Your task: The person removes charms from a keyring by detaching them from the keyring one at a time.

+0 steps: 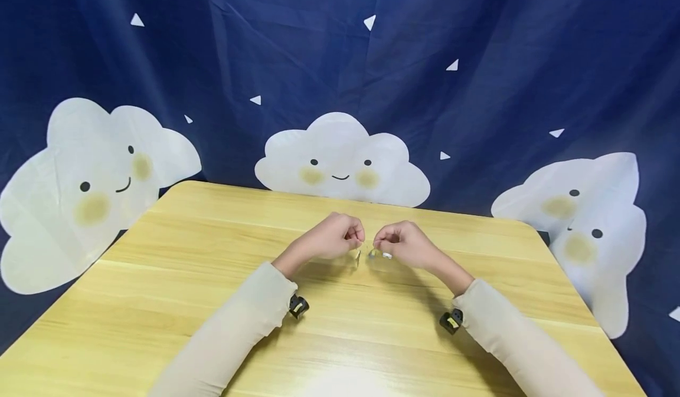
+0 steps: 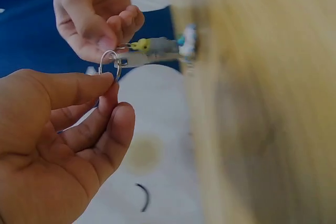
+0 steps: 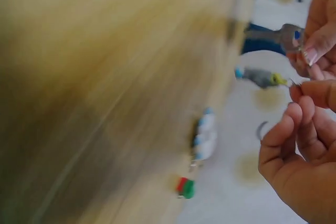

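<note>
Over the table, my left hand [image 1: 333, 236] pinches a metal key ring [image 2: 118, 69] between thumb and fingertips. A silver key [image 3: 289, 36] hangs from that ring. Close beside it, my right hand [image 1: 408, 244] pinches the small metal end of a charm [image 3: 262, 77] with a yellow top, grey body and blue tip. In the left wrist view the fingertips of both hands nearly meet at the ring, and the charm overlaps the key. Curled right fingers partly hide the charm's metal end.
A white-and-blue piece [image 3: 207, 136] and a small red-and-green piece [image 3: 185, 188] lie on the wooden table [image 1: 340, 326]. Behind the table hangs a dark blue curtain [image 1: 319, 43] with white clouds. Each sleeve carries a black wrist camera.
</note>
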`<state>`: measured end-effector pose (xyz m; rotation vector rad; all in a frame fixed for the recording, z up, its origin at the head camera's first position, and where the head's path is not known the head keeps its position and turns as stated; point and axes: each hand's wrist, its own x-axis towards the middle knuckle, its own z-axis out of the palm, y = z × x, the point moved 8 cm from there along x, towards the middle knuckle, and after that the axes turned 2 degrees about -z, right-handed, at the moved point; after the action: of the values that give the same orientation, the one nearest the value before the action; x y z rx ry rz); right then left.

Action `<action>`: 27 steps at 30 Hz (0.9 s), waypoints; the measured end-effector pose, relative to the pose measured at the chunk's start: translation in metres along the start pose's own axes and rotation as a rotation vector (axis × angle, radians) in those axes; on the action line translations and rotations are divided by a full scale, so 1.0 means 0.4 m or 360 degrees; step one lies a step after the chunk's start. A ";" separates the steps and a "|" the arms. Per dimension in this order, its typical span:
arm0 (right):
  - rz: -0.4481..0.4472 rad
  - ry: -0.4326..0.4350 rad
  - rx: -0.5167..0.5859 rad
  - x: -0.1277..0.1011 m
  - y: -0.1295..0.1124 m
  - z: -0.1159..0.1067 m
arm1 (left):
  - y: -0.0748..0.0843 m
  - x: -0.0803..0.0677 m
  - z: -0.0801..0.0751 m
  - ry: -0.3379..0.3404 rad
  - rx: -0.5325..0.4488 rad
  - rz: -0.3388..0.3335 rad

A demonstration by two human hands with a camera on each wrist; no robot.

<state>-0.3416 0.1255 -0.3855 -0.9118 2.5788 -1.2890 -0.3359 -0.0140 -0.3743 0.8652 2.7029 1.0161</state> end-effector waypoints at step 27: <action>-0.0041 -0.0320 -0.0634 0.155 0.092 0.020 | -0.188 0.115 0.034 0.0003 -0.0051 -0.0444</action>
<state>-0.4061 0.1019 -0.4088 -1.0736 2.7098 -0.6512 -0.4052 -0.0267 -0.4292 0.4626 2.6999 0.9941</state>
